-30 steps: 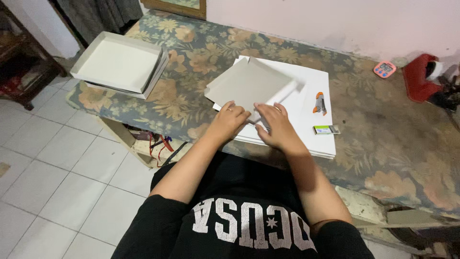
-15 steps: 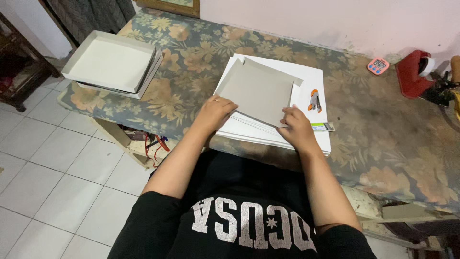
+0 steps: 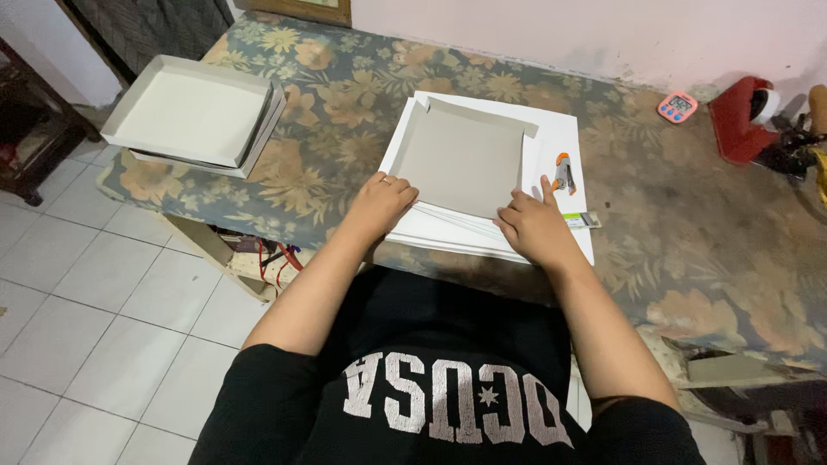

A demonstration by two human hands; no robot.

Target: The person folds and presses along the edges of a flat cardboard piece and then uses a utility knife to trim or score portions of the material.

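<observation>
Both hands pressing grey card (image 3: 461, 159) flat on white stack (image 3: 560, 138): left hand (image 3: 379, 202) curled, right hand (image 3: 534, 226) fingers spread. Next: probably crease edge flaps.

Grey card (image 3: 461, 159) on white sheets (image 3: 560, 138); faded floral tablecloth (image 3: 345, 103).

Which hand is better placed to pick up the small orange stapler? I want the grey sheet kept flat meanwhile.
Probably the right hand. Its raised index finger is close to the orange stapler. The left hand rests on the grey sheet's opposite near corner, where it could keep the sheet down.
</observation>
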